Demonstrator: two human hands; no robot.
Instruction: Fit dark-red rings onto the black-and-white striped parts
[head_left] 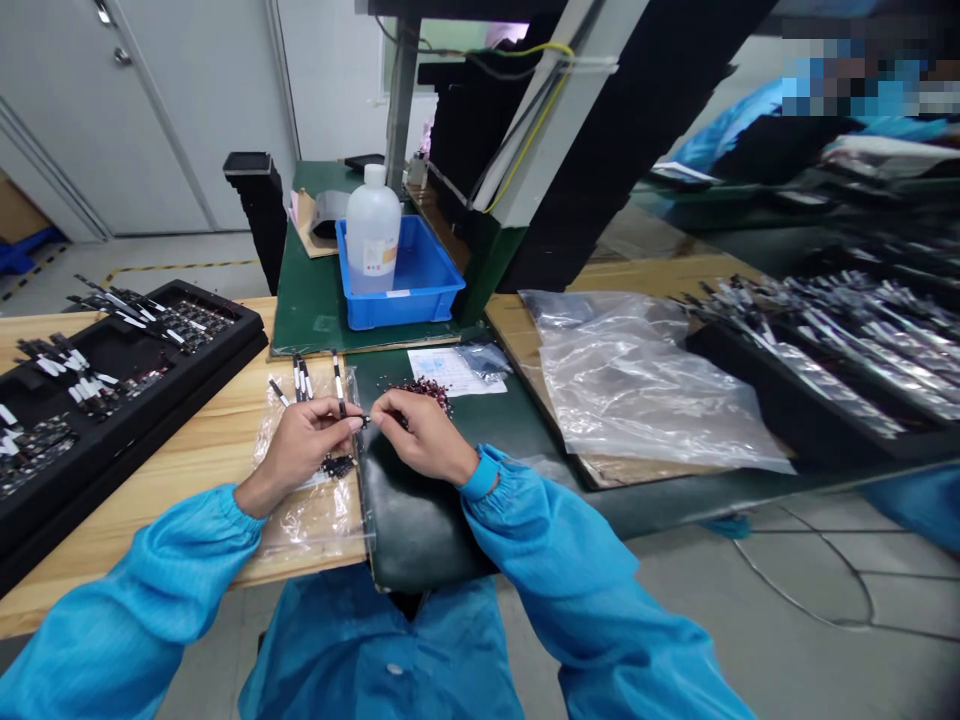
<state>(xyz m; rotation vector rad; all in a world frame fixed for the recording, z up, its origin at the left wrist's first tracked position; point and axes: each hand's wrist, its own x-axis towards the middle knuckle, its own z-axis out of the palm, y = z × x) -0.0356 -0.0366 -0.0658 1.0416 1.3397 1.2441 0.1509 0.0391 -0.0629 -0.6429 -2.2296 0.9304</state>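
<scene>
Head camera, left hand (304, 440) pinching black-and-white strip (338, 382), right hand (425, 438) fingertips together beside it.

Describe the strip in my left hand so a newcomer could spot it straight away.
Start at the blue tray holding the pale bottle, then look nearer, to the left hand. The black-and-white strip rises from its pinch, nearest the right hand. The similar strips show farther left, beyond the knuckles.
</scene>
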